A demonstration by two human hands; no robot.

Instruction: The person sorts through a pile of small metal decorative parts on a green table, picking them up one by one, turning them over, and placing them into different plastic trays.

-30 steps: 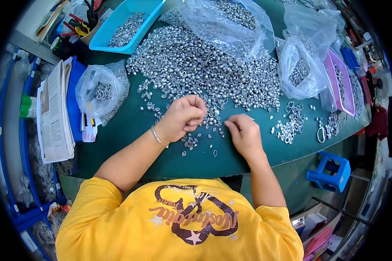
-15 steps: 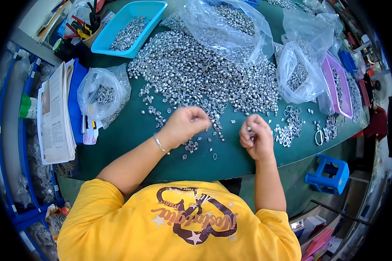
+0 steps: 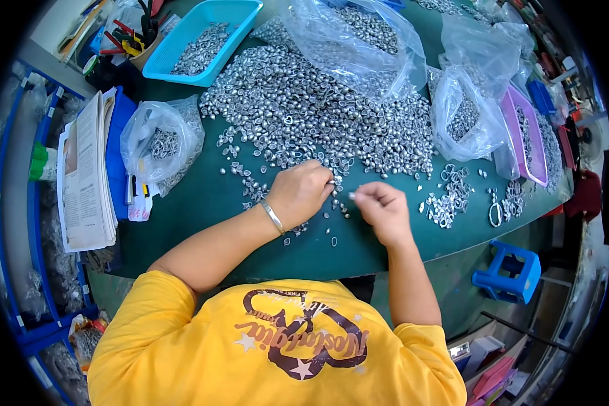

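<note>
A large heap of small silver metal pieces (image 3: 318, 111), many of them drop-shaped, spreads over the green table. At the heap's near edge my left hand (image 3: 299, 195) is closed, back of the hand up; a tiny shiny bit shows at its fingertips, too small to name. To its right, my right hand (image 3: 387, 211) pinches a small silver metal piece (image 3: 352, 195) between thumb and finger, just above the tabletop. A few loose pieces lie between the hands and below my left hand, among them a thin oval ring (image 3: 333, 241).
A turquoise basket (image 3: 219, 73) stands at the far left, near a clear plastic bag (image 3: 154, 145) and stacked papers (image 3: 88, 176). Rightward are another clear bag (image 3: 457, 128), a pink tray (image 3: 536, 152) and a small pile of silver frames (image 3: 448, 199). A blue stool (image 3: 511, 271) stands beyond the table edge.
My hands have come closer together. The left moved slightly right and closed; the right turned and shifted left, its small piece now showing at the fingertips.
</note>
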